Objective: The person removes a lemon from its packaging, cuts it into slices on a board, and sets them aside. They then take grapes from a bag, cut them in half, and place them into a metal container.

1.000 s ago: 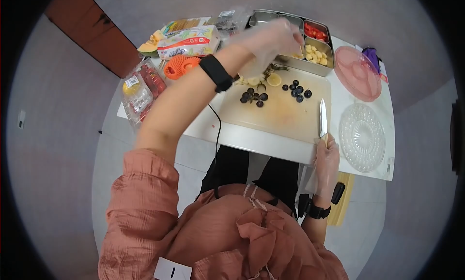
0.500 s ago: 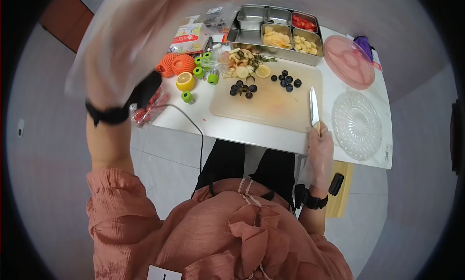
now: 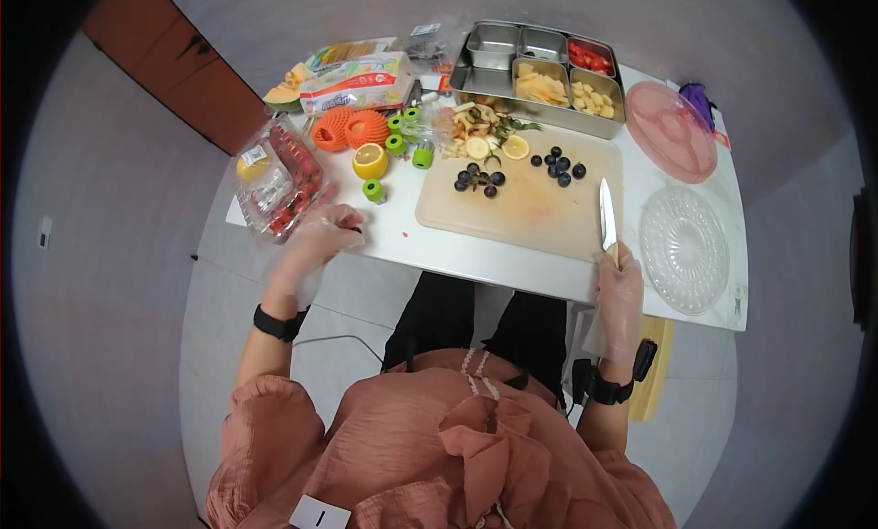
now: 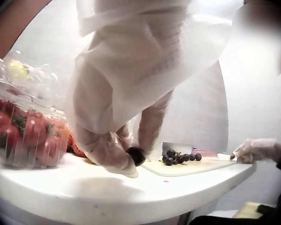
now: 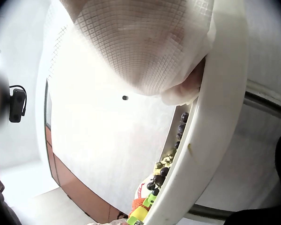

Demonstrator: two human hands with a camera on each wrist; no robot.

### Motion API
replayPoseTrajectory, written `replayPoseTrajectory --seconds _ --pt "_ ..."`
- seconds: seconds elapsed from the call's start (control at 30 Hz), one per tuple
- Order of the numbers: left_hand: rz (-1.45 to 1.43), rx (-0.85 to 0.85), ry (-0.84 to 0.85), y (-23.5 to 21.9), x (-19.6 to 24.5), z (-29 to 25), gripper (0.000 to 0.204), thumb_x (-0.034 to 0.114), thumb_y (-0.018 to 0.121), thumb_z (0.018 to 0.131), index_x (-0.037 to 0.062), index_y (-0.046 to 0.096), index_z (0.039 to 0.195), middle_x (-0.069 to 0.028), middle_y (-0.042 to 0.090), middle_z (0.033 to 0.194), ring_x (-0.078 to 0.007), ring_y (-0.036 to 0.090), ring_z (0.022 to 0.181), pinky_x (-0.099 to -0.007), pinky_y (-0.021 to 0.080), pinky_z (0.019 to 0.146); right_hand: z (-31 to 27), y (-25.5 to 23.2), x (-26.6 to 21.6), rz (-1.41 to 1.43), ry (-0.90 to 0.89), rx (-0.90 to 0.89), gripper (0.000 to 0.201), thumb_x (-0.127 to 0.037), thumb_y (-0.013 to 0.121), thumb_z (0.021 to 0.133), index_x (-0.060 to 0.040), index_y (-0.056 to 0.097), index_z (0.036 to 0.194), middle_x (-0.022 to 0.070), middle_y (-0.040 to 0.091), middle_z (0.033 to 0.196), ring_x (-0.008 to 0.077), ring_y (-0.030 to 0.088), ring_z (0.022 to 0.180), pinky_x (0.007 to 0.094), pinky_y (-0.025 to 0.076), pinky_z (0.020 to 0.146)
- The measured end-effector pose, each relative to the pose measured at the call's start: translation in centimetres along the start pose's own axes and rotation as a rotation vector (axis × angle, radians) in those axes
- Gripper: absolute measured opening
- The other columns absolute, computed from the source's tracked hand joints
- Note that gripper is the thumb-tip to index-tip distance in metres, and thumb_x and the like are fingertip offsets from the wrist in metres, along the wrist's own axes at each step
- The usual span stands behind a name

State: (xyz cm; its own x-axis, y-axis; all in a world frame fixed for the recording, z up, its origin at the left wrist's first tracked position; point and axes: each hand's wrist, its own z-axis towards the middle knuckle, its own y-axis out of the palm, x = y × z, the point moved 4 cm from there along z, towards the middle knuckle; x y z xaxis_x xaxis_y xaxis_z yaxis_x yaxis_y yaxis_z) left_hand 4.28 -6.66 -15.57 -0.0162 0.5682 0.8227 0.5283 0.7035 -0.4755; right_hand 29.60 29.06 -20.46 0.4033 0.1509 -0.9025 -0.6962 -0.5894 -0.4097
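Observation:
In the head view my gloved left hand (image 3: 320,236) is low over the table's left front edge, beside a clear plastic box of cherry tomatoes (image 3: 297,195). Its fingertips pinch a dark grape (image 4: 136,156), partly hidden by the glove in the left wrist view. On the right, my gloved right hand (image 3: 620,296) grips a knife (image 3: 606,209) by its pale handle at the board's front right corner, blade pointing away from me. The cutting board (image 3: 512,218) carries two groups of grapes (image 3: 560,168), lemon slices (image 3: 516,147) and a heap of fruit peelings (image 3: 485,122).
Behind the board stands a steel tray (image 3: 558,116) with small pans of cut fruit. A pink divided plate (image 3: 672,131) and a clear patterned plate (image 3: 684,250) lie to the right. Left of the board are a lemon half (image 3: 369,160), green-topped cutters (image 3: 374,191) and orange foam nets (image 3: 366,129).
My left hand has come from over the steel tray, passing high close to the head camera, down to the table's left front edge. The right hand still holds the knife in much the same place.

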Motion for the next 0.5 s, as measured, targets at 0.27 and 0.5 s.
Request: replayPoseTrajectory --seconds 0.27,0.5 --pt "0.455 -0.012 0.259 3.0 0.6 6.1 0.034 0.011 0.069 0.075 -0.0022 0.072 0.106 -0.0195 0.073 0.097 -0.0297 0.071 0.087 -0.0366 0.054 0.079 0.5 0.3 1.1 0.055 -0.014 0.040 0.043 -0.018 0.060 0.098 0.0038 0.059 0.135 -0.0057 0.048 0.066 0.0035 0.041 0.053 0.0219 0.034 0.048" --pt "0.359 0.055 0.369 4.8 3.2 8.0 0.036 0.010 0.069 0.077 -0.0033 0.071 0.109 -0.0211 0.072 0.094 -0.0306 0.071 0.086 -0.0363 0.054 0.079 0.0 0.1 0.3 0.048 0.037 0.008 0.044 -0.017 0.056 0.098 0.0064 0.057 0.135 0.0020 0.056 0.074 0.0089 0.050 0.063 0.0274 0.043 0.059"
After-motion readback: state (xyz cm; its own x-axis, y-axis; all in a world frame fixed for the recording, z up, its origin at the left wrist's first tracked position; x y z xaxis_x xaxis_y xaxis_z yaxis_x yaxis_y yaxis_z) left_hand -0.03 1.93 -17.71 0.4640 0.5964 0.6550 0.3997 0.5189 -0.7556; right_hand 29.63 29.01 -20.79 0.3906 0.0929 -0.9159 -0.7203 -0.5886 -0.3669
